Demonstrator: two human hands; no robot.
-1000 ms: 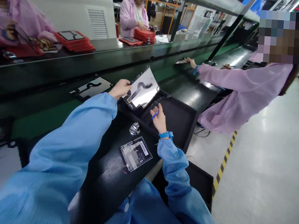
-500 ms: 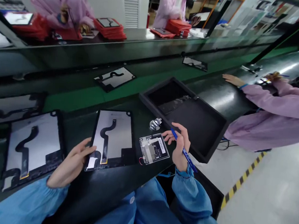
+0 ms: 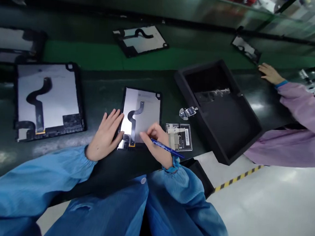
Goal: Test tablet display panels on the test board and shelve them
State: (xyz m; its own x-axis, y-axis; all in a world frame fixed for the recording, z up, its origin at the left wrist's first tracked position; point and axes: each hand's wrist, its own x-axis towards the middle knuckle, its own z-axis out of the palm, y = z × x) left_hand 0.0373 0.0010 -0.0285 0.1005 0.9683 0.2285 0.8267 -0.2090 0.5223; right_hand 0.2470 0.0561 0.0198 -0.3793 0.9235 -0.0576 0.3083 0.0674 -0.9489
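A tablet screen panel (image 3: 147,110), pale with a black border and a curved black ribbon cable (image 3: 132,120), lies flat in front of me. My left hand (image 3: 104,137) rests beside its left edge, fingers stretched out, fingertips touching that edge. Over the panel's lower right part is my right hand (image 3: 158,143), thumb and fingertips drawn together near the surface. A blue pen (image 3: 167,148) is tucked in that hand, pointing back to the right. Whether the fingertips also pinch something small, I cannot tell. Just right of the hand lies a small circuit board (image 3: 184,138), partly covered.
A black tray (image 3: 241,149) with shiny pieces inside stands at the right, a silver part (image 3: 188,113) beside it. A larger panel (image 3: 59,89) lies left; more panels (image 3: 145,41) lie on the green strip (image 3: 83,55). A co-worker's hand (image 3: 270,73) rests at far right.
My view has tipped down. The right hand has moved left from the circuit board onto the panel, pen still held. My left hand has flattened, fingers spread along the panel's edge.
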